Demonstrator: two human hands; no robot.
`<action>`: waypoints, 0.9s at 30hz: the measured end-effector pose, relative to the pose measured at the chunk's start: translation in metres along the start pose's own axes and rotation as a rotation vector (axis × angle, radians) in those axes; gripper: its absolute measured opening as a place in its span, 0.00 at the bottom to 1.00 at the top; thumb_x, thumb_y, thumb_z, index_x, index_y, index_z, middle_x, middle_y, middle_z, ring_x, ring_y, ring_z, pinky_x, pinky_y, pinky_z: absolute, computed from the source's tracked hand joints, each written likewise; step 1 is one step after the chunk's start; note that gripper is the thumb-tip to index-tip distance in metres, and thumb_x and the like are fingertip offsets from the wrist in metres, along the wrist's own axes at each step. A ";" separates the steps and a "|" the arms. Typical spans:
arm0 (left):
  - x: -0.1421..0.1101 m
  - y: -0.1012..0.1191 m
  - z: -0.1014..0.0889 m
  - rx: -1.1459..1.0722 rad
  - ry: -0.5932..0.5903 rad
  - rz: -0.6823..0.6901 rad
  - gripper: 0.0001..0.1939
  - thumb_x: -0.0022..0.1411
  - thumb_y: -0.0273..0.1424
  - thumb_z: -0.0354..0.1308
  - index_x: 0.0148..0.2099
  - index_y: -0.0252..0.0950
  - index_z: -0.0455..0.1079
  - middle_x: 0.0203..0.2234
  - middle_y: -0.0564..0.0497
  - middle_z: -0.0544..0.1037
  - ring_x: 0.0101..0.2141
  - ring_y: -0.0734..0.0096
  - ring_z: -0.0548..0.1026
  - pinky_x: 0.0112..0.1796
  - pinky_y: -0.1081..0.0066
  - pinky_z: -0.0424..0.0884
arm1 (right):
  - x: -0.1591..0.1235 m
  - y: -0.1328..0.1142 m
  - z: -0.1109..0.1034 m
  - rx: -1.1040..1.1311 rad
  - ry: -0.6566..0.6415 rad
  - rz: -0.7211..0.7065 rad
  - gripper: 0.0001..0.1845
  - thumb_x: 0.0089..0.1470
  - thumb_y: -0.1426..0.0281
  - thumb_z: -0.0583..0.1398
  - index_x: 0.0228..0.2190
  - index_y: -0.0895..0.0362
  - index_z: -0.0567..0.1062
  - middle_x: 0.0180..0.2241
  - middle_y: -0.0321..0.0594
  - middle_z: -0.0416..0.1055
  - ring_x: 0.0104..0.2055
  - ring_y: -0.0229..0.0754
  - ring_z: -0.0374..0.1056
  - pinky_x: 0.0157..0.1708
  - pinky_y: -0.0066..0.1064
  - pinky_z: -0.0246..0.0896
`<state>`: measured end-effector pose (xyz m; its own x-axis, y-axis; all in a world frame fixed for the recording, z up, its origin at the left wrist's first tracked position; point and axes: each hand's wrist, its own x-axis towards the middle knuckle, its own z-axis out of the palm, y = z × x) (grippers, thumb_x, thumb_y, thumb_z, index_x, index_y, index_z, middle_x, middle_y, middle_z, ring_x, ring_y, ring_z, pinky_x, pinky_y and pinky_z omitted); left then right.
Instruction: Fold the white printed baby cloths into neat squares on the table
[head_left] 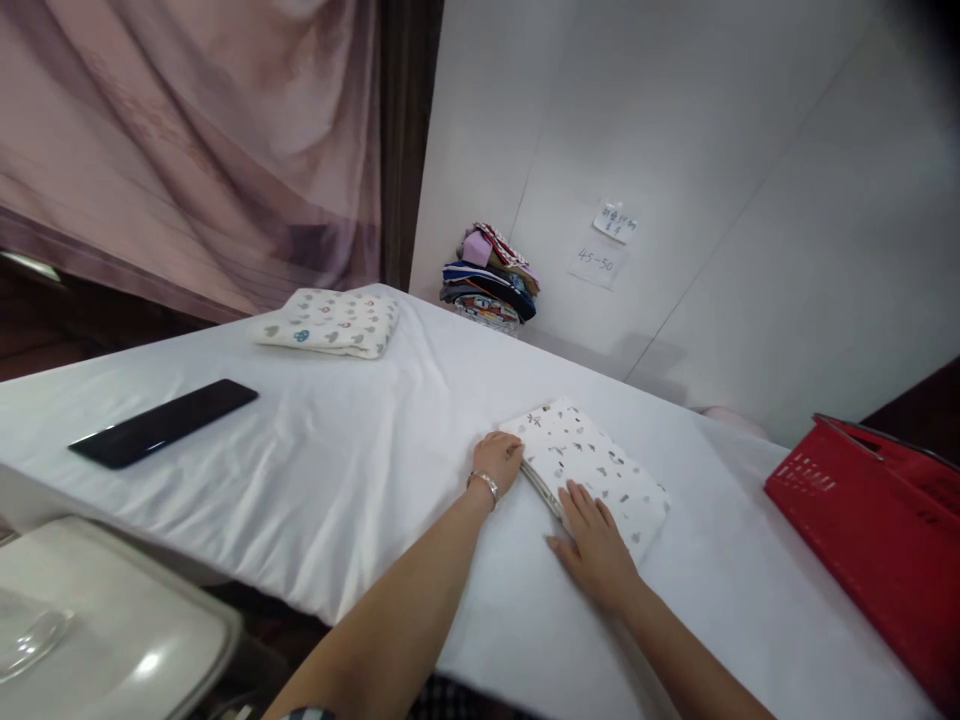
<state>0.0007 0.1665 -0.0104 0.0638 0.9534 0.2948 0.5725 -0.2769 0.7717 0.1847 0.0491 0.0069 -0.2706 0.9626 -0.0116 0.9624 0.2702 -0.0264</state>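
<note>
A folded white cloth with a small scattered print (592, 455) lies on the white-covered table (360, 480) in front of me. My left hand (499, 462), with a bracelet at the wrist, is closed on the cloth's near left corner; its fingertips are partly hidden. Flat along the near edge lies my right hand (596, 545), its fingers stretched out over the top of the cloth and its thumb apart on the near side. Several layers show along the fold between the two hands.
Another folded printed cloth (330, 322) and a black flat slab (165, 423) lie on the left. A clothes pile (491, 280) stands beyond the far edge by the wall. A red plastic basket (862, 530) is at right, a pale lidded bin (112, 620) lower left.
</note>
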 end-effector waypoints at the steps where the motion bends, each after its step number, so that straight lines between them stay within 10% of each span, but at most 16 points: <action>1: 0.000 0.000 -0.001 0.015 0.000 -0.009 0.08 0.57 0.30 0.51 0.34 0.40 0.73 0.35 0.53 0.76 0.44 0.69 0.68 0.48 0.66 0.62 | -0.005 -0.002 0.001 0.003 0.007 0.002 0.36 0.56 0.53 0.44 0.60 0.58 0.47 0.63 0.42 0.37 0.64 0.46 0.32 0.60 0.45 0.33; 8: -0.003 -0.001 0.001 0.141 -0.015 0.016 0.18 0.56 0.34 0.52 0.50 0.39 0.67 0.55 0.50 0.62 0.56 0.60 0.55 0.54 0.58 0.56 | -0.010 -0.004 -0.006 0.060 -0.010 0.014 0.34 0.57 0.56 0.43 0.60 0.57 0.48 0.63 0.40 0.37 0.64 0.46 0.31 0.60 0.44 0.31; 27: -0.002 0.000 -0.001 0.145 0.057 -0.011 0.15 0.59 0.37 0.50 0.46 0.40 0.69 0.53 0.49 0.65 0.55 0.61 0.58 0.53 0.59 0.56 | 0.067 -0.022 -0.004 0.008 0.031 -0.107 0.37 0.56 0.54 0.45 0.60 0.61 0.46 0.63 0.45 0.36 0.64 0.46 0.28 0.60 0.44 0.28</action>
<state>0.0003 0.1646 -0.0105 0.0130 0.9469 0.3212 0.6852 -0.2424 0.6868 0.1452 0.1071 0.0111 -0.3709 0.9284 0.0225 0.9278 0.3715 -0.0336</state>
